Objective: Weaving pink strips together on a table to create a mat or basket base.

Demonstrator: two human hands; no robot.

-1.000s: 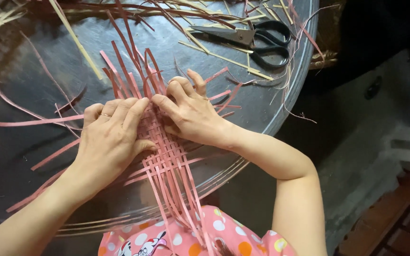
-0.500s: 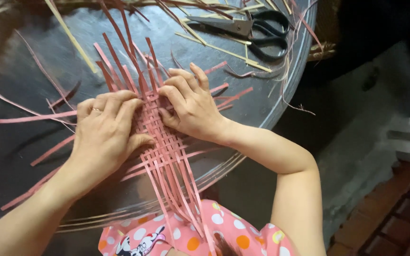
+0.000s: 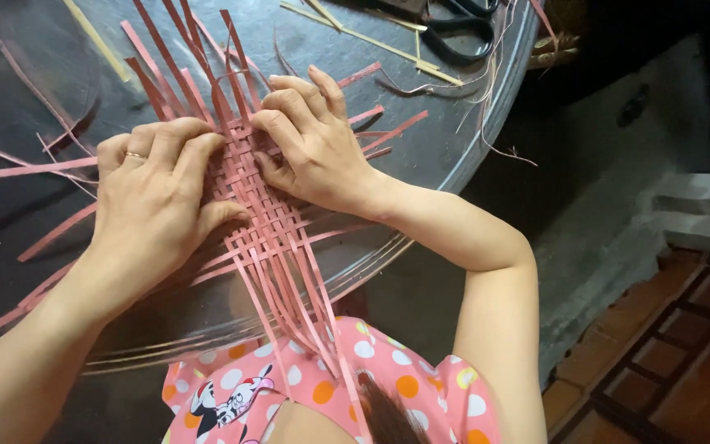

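Observation:
A flat mat of woven pink strips [image 3: 258, 215] lies on a round dark metal tray [image 3: 421, 164]. Loose strip ends fan out above it, to both sides, and down over the near rim toward my lap. My left hand [image 3: 156, 193] lies palm down on the left part of the weave, fingers curled, a ring on one finger. My right hand [image 3: 310, 140] presses on the upper right part, its fingertips pushing against the strips at the weave's top edge. Neither hand lifts anything off the tray.
Black-handled scissors [image 3: 458, 23] rest at the tray's far right. Yellowish strips [image 3: 371, 37] lie near them and another [image 3: 96, 37] at the far left. Thin fibres hang over the right rim. A brick floor [image 3: 667, 362] and a grey step [image 3: 704, 214] are at the right.
Both hands have stayed on the weave, with the right fingers creeping up along its top edge. The camera view has shifted, so the scissors sit higher in the frame.

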